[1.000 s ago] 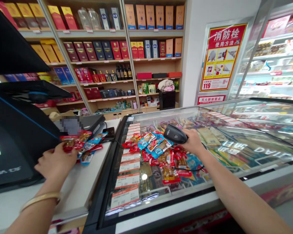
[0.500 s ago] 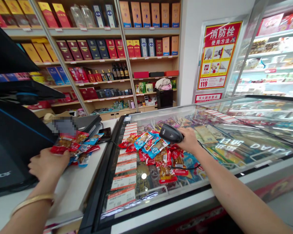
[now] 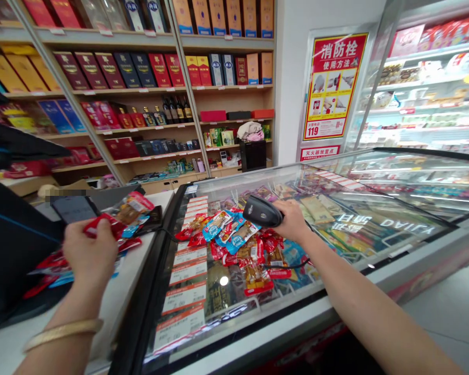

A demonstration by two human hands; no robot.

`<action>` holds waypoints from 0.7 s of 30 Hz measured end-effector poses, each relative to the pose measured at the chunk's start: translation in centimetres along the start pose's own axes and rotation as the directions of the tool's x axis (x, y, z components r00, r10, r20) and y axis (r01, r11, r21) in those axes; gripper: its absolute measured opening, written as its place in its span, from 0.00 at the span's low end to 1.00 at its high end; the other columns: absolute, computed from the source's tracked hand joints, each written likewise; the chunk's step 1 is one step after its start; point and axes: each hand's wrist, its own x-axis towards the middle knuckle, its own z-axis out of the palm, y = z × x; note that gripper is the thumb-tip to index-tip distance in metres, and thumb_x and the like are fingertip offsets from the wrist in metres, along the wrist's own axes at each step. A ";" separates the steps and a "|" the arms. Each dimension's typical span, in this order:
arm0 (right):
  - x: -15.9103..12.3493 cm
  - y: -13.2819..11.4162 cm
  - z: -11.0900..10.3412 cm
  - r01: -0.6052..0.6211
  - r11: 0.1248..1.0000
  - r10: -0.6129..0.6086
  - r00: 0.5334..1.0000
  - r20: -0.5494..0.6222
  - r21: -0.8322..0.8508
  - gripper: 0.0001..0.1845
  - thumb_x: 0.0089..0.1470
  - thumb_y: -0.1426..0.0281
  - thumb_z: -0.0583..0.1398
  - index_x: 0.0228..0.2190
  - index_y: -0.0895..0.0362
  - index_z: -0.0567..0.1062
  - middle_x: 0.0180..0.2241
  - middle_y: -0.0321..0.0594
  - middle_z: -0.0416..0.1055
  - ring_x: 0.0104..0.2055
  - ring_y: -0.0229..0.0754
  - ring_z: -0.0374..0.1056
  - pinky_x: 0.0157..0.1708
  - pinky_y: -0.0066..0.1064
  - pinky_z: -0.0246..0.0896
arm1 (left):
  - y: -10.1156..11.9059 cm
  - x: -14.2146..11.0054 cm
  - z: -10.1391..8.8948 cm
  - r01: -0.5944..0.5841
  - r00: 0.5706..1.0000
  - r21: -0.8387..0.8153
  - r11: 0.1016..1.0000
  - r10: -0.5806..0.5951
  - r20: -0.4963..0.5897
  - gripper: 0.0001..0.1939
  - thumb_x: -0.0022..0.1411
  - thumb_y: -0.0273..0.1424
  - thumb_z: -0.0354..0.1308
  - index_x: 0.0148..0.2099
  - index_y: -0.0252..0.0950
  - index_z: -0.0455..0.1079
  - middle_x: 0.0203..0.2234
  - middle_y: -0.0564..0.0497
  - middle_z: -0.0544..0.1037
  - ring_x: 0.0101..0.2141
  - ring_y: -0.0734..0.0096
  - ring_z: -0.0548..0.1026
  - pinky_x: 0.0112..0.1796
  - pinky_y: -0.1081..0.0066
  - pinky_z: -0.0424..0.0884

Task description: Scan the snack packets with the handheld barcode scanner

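Observation:
My left hand [image 3: 91,250], a gold-coloured bangle on its wrist, is closed on a red snack packet [image 3: 135,207] above the white counter. More red and blue packets [image 3: 57,268] lie below and behind this hand, partly hidden by it. A black handheld barcode scanner [image 3: 262,211] is gripped in my right hand [image 3: 293,221], its head pointing left over the freezer's glass top. Beneath the scanner, a pile of red and blue snack packets [image 3: 238,237] rests on the glass. The scanner's cable runs beside my right forearm and across the glass.
The glass-topped freezer [image 3: 308,297] fills the middle and right, with price labels [image 3: 185,299] along its left side. A dark checkout machine [image 3: 11,234] stands at the left of the counter [image 3: 121,297]. Shelves of boxes and bottles [image 3: 175,109] line the back wall.
My left hand has come up from the packets on the counter with a red packet in its fingers. The scanner stays over the pile. The whole view has shifted slightly to the right.

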 end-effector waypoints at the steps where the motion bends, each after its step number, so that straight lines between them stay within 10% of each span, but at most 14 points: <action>1: 0.0 -0.1 -0.1 0.000 1.000 0.000 1.000 0.009 0.004 0.16 0.45 0.58 0.68 0.33 0.54 0.79 0.32 0.41 0.78 0.35 0.45 0.70 0.38 0.35 0.50 | 1.1 -0.7 0.8 0.001 1.000 -0.036 0.999 0.000 0.027 0.07 0.57 0.36 0.53 0.32 0.40 0.58 0.23 0.57 0.59 0.26 0.67 0.62 0.33 0.65 0.66; 8: 0.1 -0.9 -0.4 0.058 0.998 -0.060 0.995 0.082 0.031 0.14 0.47 0.61 0.65 0.36 0.54 0.78 0.32 0.40 0.78 0.35 0.44 0.70 0.39 0.35 0.47 | 7.5 -5.9 5.0 -0.197 0.958 -0.168 0.966 0.226 0.177 0.07 0.59 0.37 0.53 0.34 0.40 0.64 0.26 0.53 0.70 0.28 0.66 0.70 0.32 0.68 0.66; 21: 0.3 -1.9 -0.4 0.127 0.992 -0.128 0.980 0.151 0.017 0.12 0.45 0.65 0.65 0.35 0.53 0.79 0.33 0.40 0.79 0.37 0.45 0.70 0.38 0.36 0.45 | 8.0 -8.2 5.7 -0.240 0.906 -0.239 0.941 0.306 0.294 0.09 0.59 0.40 0.51 0.35 0.40 0.64 0.22 0.55 0.70 0.23 0.68 0.69 0.28 0.70 0.64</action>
